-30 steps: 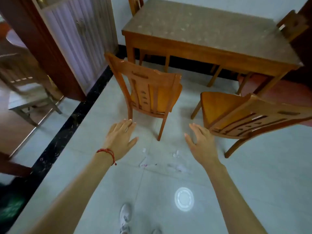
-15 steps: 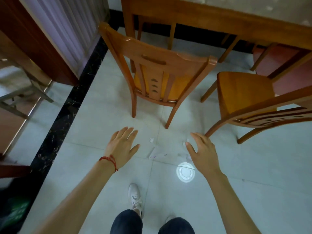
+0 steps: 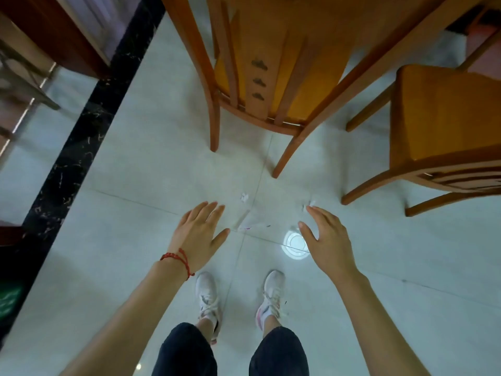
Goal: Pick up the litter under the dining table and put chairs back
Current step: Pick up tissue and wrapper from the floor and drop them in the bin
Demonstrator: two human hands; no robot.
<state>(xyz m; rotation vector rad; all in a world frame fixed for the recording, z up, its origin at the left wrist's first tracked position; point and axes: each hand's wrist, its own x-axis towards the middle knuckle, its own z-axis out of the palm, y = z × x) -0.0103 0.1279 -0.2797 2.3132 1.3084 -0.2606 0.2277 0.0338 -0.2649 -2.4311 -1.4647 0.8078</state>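
Small white scraps of litter lie on the pale tiled floor: one crumpled bit (image 3: pixel 244 197), a flat strip with a pink mark (image 3: pixel 244 222), and another bit (image 3: pixel 311 204) just beyond my right fingertips. My left hand (image 3: pixel 198 234), with a red cord at the wrist, hovers open to the left of the strip. My right hand (image 3: pixel 326 240) is open too, fingers spread, to the right of it. A wooden chair (image 3: pixel 260 77) stands directly ahead with its back toward me. A second wooden chair (image 3: pixel 444 126) stands at the right.
A bright round light reflection (image 3: pixel 294 244) shows on the floor beside my right hand. My white shoes (image 3: pixel 207 294) stand just behind the litter. A black floor border (image 3: pixel 81 137) runs diagonally at left, with a dark wooden cabinet (image 3: pixel 54 31) beyond it.
The view has dropped and moved forward toward the floor; the chairs now loom closer and the table has left the frame. Both open hands are lower, nearer the litter.
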